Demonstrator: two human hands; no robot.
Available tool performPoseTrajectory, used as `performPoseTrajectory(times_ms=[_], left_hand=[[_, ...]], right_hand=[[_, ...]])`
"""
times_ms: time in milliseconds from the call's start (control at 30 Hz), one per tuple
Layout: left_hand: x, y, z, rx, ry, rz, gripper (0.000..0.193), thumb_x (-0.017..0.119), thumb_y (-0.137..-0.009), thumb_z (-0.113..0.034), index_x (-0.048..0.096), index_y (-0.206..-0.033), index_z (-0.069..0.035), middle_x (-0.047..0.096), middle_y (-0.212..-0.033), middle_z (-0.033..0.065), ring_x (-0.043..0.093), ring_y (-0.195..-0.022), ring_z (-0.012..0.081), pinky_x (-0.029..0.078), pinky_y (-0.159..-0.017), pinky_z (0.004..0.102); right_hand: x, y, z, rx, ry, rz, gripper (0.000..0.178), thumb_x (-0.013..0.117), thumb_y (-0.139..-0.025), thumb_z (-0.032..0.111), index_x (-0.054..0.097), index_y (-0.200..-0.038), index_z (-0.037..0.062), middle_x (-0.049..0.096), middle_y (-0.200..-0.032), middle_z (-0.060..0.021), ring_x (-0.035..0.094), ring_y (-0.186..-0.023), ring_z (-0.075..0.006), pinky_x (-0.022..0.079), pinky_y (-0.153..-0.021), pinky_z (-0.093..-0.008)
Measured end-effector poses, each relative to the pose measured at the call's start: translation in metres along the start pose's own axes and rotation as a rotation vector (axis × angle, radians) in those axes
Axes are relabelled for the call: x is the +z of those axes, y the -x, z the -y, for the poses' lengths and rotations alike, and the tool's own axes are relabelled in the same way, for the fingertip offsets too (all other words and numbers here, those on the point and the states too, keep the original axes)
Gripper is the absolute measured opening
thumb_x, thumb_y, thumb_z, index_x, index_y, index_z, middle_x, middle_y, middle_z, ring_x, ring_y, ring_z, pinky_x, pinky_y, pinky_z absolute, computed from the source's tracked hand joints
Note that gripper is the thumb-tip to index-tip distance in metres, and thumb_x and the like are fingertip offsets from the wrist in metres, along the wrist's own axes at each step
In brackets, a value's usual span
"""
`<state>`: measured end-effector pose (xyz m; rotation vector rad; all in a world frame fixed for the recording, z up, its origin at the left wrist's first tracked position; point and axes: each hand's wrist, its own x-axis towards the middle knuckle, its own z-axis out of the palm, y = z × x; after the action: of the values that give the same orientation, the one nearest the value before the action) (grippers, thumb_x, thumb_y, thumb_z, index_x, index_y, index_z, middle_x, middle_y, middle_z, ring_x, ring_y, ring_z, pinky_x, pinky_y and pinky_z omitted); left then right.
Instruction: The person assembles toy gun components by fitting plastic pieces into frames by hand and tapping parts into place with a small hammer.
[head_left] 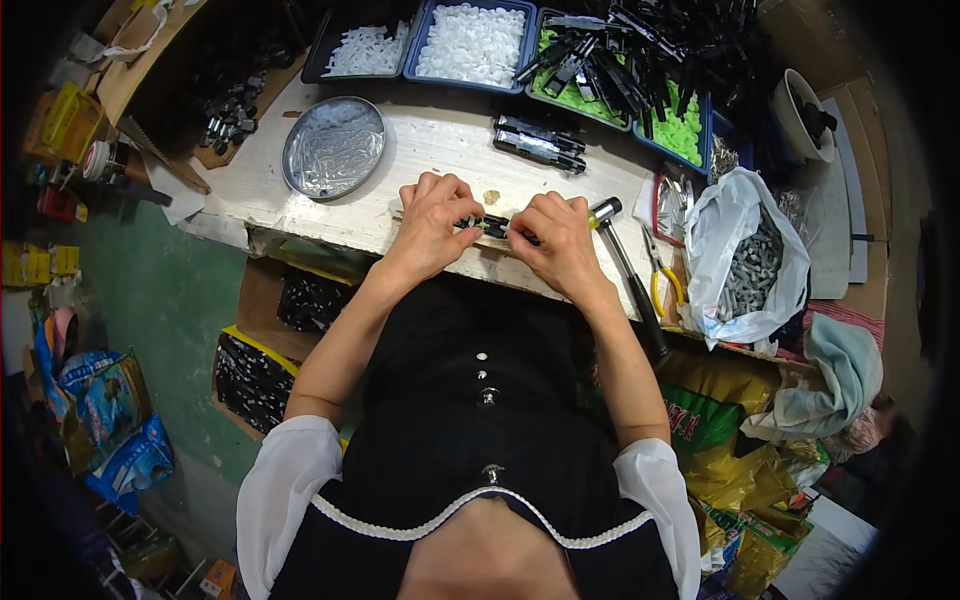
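At the near edge of the white workbench (430, 140), my left hand (432, 225) and my right hand (555, 240) hold a slim black part (493, 226) between them. The fingers of both hands are bent in a pinch on it, and they cover its two ends. A small light green piece shows at the left fingertips. Just beyond my hands lie several finished-looking black bars (540, 143) side by side. To the right of my right hand rests a hammer (630, 270) with a black handle. Beside it are yellow-handled pliers (662, 275).
A round metal tin (333, 147) with clear grease stands left. Along the back are a tray of white strips (368, 50), a blue tray of white pieces (470, 45), bright green pieces (680, 130) and piled black bars (600, 70). A white plastic bag (705, 230) holds grey parts.
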<state>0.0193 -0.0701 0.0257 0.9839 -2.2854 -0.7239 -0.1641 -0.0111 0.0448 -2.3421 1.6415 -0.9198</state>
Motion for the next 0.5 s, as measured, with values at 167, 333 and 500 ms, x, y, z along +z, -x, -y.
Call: performPoseTrajectory(times_ms=[167, 333, 500], left_hand=[[0.004, -0.003, 0.002, 0.050, -0.030, 0.019, 0.008, 0.068, -0.064, -0.011, 0.066, -0.072, -0.011, 0.052, -0.087, -0.0013, 0.044, -0.091, 0.0192, 0.028, -0.079, 0.0350], [-0.001, -0.014, 0.007, 0.023, -0.009, 0.130, 0.007, 0.066, -0.063, -0.009, 0.066, -0.070, -0.011, 0.054, -0.086, -0.0011, 0.045, -0.091, 0.0193, 0.028, -0.080, 0.0353], [-0.019, -0.026, 0.004, -0.026, 0.026, 0.319, 0.014, 0.066, -0.062, -0.011, 0.066, -0.076, -0.010, 0.054, -0.087, 0.0005, 0.045, -0.092, 0.0201, 0.030, -0.082, 0.0358]], right_hand=[[0.002, 0.003, -0.001, 0.010, -0.004, -0.009, 0.011, 0.067, -0.067, 0.010, 0.057, -0.070, 0.0092, 0.051, -0.068, 0.0003, 0.049, -0.069, -0.0171, 0.028, -0.064, -0.0321], [0.001, 0.009, 0.000, 0.043, -0.041, 0.031, 0.009, 0.066, -0.069, 0.011, 0.056, -0.069, 0.0095, 0.049, -0.068, -0.0009, 0.048, -0.070, -0.0177, 0.028, -0.065, -0.0326], [-0.003, 0.011, 0.001, 0.041, -0.070, -0.004, 0.009, 0.066, -0.068, 0.010, 0.056, -0.070, 0.0095, 0.049, -0.067, -0.0005, 0.048, -0.069, -0.0171, 0.028, -0.064, -0.0322]])
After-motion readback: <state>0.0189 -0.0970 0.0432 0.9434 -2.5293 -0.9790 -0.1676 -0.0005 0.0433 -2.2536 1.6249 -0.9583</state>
